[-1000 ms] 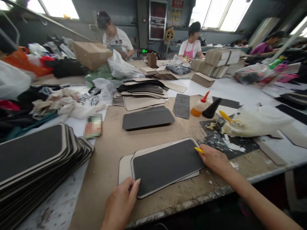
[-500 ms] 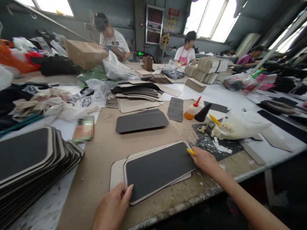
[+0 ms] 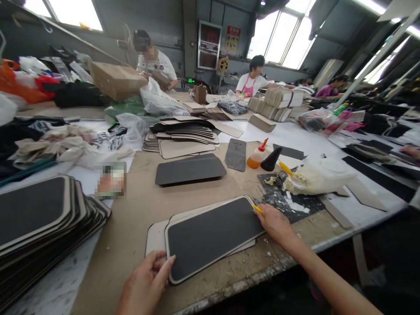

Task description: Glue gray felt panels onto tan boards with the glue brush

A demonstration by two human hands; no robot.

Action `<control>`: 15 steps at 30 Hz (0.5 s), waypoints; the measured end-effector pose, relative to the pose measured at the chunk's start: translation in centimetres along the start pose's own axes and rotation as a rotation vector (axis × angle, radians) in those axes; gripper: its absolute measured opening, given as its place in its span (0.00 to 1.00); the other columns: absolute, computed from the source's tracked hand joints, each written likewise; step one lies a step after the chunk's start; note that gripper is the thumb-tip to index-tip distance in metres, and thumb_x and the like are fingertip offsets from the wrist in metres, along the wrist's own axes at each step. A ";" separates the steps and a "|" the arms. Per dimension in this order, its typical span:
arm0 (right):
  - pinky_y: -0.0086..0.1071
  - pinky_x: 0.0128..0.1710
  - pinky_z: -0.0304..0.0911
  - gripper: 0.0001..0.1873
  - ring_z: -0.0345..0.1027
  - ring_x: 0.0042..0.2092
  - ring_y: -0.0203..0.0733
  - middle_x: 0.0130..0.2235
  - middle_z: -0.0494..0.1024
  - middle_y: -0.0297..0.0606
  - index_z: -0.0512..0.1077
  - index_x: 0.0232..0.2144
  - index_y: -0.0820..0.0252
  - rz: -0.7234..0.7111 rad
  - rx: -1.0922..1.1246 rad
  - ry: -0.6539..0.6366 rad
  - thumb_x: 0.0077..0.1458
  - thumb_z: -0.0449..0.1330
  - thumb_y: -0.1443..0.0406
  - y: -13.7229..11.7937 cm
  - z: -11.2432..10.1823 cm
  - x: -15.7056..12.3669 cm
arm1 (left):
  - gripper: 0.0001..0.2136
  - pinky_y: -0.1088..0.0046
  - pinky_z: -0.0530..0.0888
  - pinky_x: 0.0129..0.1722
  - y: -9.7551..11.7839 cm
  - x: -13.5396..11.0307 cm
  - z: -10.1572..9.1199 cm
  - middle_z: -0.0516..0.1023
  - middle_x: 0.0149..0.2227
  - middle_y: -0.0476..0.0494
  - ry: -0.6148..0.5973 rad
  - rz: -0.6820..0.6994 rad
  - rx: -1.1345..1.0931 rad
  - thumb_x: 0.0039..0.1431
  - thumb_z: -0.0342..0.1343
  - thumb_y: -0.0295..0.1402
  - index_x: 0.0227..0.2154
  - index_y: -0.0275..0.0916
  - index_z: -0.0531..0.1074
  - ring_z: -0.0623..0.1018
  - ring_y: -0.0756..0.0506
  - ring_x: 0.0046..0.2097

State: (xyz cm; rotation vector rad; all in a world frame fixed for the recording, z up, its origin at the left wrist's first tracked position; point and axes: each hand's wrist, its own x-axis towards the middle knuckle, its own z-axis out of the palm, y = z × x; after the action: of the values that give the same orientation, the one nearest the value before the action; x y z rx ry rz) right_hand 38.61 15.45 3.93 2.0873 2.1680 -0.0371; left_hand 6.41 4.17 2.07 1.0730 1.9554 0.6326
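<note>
A dark grey rounded panel with a beige border (image 3: 213, 240) lies at a slant on the table, on top of other beige panels (image 3: 156, 234). My left hand (image 3: 144, 280) is at its lower left corner, fingers apart, with the thumb tip on the panel's edge. At the upper right corner my right hand (image 3: 275, 225) is closed around a small yellow stick-like tool (image 3: 257, 209), most of it hidden in the fingers. Behind the stack lies a plain dark grey panel (image 3: 190, 169).
A stack of dark panels (image 3: 31, 214) stands at left. Behind are more beige panels (image 3: 187, 148). At right are an orange-filled bottle (image 3: 255, 157), a black cone (image 3: 271, 159) and a glue-smeared container (image 3: 323, 175) with a yellow handle (image 3: 285, 168). Two co-workers sit across the table.
My left hand has loosened at the panel's corner, its fingers drawing slightly away. The right hand stays by the upper right corner with the yellow tool. The view has shifted slightly.
</note>
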 end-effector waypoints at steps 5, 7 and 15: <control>0.31 0.33 0.58 0.11 0.70 0.37 0.44 0.36 0.74 0.43 0.69 0.30 0.60 -0.002 0.060 -0.032 0.59 0.48 0.63 0.4 -0.1 0.1 | 0.23 0.73 0.65 0.17 1.7 -0.2 -0.2 0.69 0.14 0.51 -0.058 -0.120 -0.312 0.32 0.52 0.54 0.25 0.38 0.67 0.69 0.48 0.16; 0.31 0.32 0.57 0.10 0.70 0.34 0.43 0.32 0.74 0.41 0.67 0.28 0.60 0.016 0.163 -0.056 0.56 0.51 0.61 0.6 -0.3 0.5 | 0.21 0.75 0.61 0.14 1.6 0.2 -0.6 0.65 0.11 0.54 -0.059 -0.118 -0.334 0.31 0.52 0.54 0.21 0.40 0.64 0.66 0.50 0.14; 0.26 0.22 0.53 0.12 0.58 0.21 0.33 0.17 0.65 0.29 0.64 0.20 0.59 0.050 0.712 -0.278 0.47 0.55 0.58 -1.5 -0.8 0.2 | 0.20 0.77 0.57 0.17 -0.7 0.8 -4.0 0.59 0.11 0.57 -0.016 -0.035 -0.294 0.30 0.55 0.53 0.14 0.41 0.60 0.60 0.54 0.15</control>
State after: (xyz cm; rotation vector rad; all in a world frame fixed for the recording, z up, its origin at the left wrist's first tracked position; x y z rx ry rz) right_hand 37.04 15.68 4.64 2.2563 2.1109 -1.1722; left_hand 2.51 4.29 3.50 0.8566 1.7951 0.8586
